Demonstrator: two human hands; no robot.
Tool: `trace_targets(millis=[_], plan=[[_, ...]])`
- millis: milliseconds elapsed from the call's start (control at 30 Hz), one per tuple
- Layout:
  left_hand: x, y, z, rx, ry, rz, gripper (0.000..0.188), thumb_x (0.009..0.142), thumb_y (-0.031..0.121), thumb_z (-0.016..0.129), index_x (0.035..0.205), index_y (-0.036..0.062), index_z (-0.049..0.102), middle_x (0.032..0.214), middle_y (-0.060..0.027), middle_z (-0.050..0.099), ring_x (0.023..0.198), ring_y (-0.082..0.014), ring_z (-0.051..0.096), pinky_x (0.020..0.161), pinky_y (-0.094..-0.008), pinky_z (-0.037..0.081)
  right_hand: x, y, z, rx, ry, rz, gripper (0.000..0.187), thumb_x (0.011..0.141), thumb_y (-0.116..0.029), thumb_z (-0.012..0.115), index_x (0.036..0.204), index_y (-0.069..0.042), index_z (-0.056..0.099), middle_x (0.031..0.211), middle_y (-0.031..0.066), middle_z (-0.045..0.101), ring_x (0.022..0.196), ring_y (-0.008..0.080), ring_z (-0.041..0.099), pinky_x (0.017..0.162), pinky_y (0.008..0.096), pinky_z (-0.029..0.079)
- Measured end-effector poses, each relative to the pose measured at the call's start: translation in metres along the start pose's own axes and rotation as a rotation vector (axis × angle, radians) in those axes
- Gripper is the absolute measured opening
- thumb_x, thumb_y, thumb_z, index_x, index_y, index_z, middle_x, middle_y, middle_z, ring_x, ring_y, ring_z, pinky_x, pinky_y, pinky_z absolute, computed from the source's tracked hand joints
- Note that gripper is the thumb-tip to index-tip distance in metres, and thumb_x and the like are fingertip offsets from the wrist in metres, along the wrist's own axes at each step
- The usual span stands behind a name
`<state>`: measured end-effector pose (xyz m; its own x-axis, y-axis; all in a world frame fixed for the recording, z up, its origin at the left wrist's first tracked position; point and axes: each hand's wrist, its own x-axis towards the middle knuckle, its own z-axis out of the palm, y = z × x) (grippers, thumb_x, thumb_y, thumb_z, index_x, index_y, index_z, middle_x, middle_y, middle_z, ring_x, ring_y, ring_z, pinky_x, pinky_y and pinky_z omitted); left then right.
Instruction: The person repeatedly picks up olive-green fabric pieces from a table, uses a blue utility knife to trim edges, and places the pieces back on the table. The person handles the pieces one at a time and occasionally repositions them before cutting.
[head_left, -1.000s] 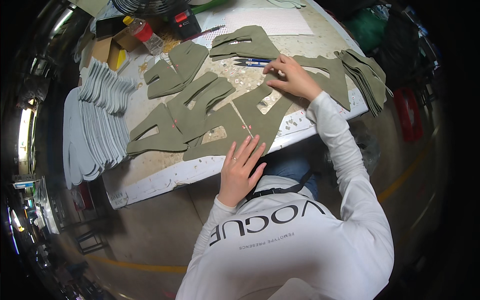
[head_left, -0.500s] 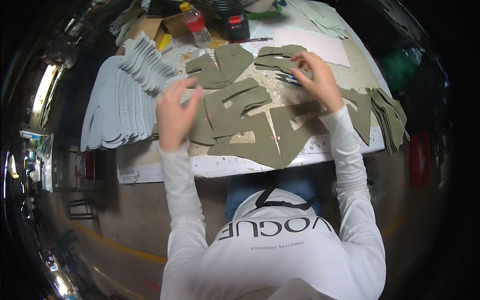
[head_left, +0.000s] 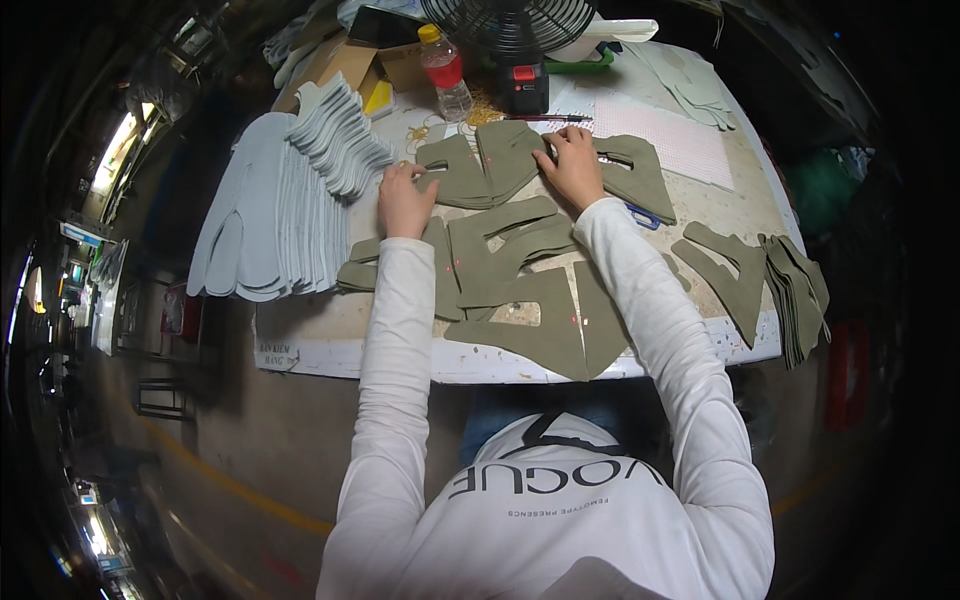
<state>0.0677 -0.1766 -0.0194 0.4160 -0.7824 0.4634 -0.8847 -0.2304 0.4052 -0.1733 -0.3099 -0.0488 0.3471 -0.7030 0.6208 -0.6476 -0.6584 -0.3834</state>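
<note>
Flat olive-green cut pieces with cut-out openings lie in groups over the table. My left hand (head_left: 407, 200) rests at the left edge of the far olive stack (head_left: 460, 178), its thumb and fingers apart. On that stack's other side, my right hand (head_left: 573, 168) has its fingers spread, fingertips at the stack's right edge. Right of this hand lies another olive group (head_left: 638, 178), with a blue-handled tool (head_left: 645, 216) partly hidden under it. Nearer me are more olive pieces (head_left: 530, 305), some covered by my right forearm. Neither hand visibly lifts anything.
Stacked light-grey pieces (head_left: 265, 220) fill the table's left side. At the back stand a bottle (head_left: 445, 72) with red label, a black fan (head_left: 510, 25) and a black battery-like block (head_left: 525, 90). More olive pieces (head_left: 795, 295) hang over the right edge.
The view has shifted, showing more of the fan. My right hand has moved left, away from the far-right olive group, and down to the far stack. My left hand has reached forward to the stack's left edge.
</note>
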Motion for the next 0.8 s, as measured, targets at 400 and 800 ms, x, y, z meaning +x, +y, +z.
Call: trace_targets(millis=[400,800], plan=[[0.004,0.016,0.007,-0.908,-0.066,-0.515,0.032,0.087,0.01,0.069,0.116,0.0065,0.055,0.099,-0.0113,0.068,0.079,-0.0159,0.067,0.068,-0.0271,0.057,0.006,-0.019,-0.011,0.009,0.179,-0.198,0.018,0.081,-0.009,0.068,0.098,-0.009,0.074,0.099,0.0053,0.068,0.094,0.0265,0.058,0.082,0.0359,0.051],[0.001,0.026,0.013,-1.172,-0.23,-0.399,0.026,0.091,0.004,0.063,0.116,0.0031,0.068,0.112,-0.004,0.066,0.09,-0.0088,0.064,0.076,-0.0221,0.056,0.005,-0.027,-0.007,0.618,-0.051,0.177,0.049,0.084,-0.013,0.069,0.132,-0.015,0.058,0.08,0.0088,0.066,0.064,0.02,0.061,0.066,0.0321,0.05]])
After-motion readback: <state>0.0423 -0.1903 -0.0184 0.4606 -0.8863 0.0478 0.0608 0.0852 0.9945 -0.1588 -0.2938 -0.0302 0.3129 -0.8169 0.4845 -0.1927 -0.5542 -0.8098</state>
